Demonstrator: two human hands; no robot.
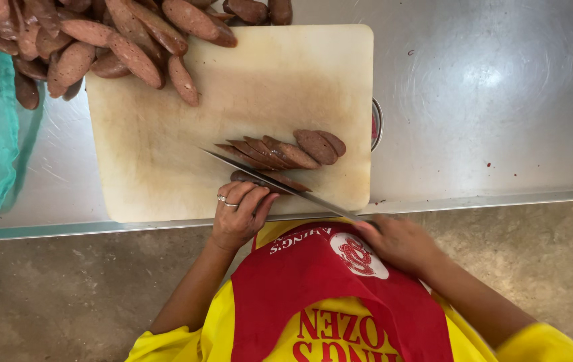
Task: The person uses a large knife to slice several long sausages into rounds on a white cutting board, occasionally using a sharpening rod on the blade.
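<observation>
Left hand: fingers pin the sausage end, steadying it for slicing
Right hand: fingers wrap the knife handle
Slices: fanned at 2 o'clock of the blade, clear of the cut

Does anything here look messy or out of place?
Mostly tidy. The sausage pile spills over the board's top-left corner onto the table, and a round thing is half hidden under the board's right edge.

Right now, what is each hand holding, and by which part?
Right hand grips the knife by its handle; left hand fingers pin the uncut sausage piece from above.
</observation>
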